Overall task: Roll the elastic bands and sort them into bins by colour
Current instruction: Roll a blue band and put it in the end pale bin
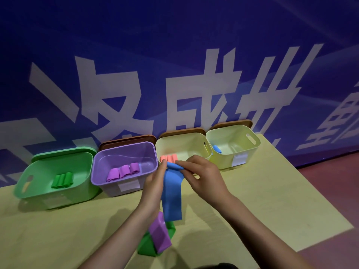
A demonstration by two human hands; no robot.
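Observation:
A blue elastic band point(172, 193) hangs in the air over the table, its top end partly rolled. My left hand point(155, 183) pinches the roll's left end, and my right hand point(202, 175) grips its right end. Below them a flat purple band point(159, 233) lies across a green band point(147, 247) on the table. Four bins stand in a row at the back: a green bin point(25, 181) with green rolls point(62, 180), a purple bin point(101, 177) with purple rolls point(123, 171), a cream bin point(186, 139) with orange rolls point(168, 158), and a second cream bin point(233, 131) with a blue roll point(217, 149).
The yellow-green table point(262, 200) ends at the right, where a dark red floor point(330, 181) shows. A blue banner wall point(174, 55) with white characters stands right behind the bins. Brown lids point(128, 140) lean behind three of the bins.

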